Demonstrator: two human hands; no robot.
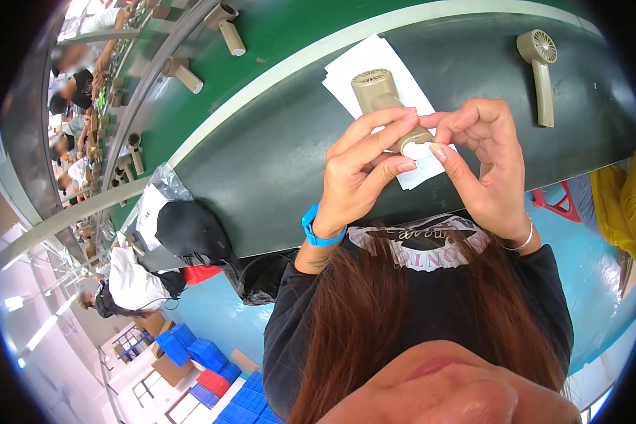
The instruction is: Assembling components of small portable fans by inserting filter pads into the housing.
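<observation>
A beige handheld fan (376,90) lies tilted toward me, its round grille at the far end and its handle end near my chest. My left hand (353,169), with a blue band on the wrist, is closed around the handle. From the other side my right hand (489,159) grips the handle's end, thumb and index finger at its edge. A small white piece (418,150) shows at that end, by both thumbs; whether it is a label or a cap I cannot tell. Beneath the fan are white paper sheets (366,55) on the dark table (268,173).
Another beige fan (542,85) lies to the right on the table. Beyond the pale rim, more fans (227,32) lie on a green conveyor belt (279,32). A black bag (191,230) and clear plastic wrapping (168,182) are at the left. People work farther along the line.
</observation>
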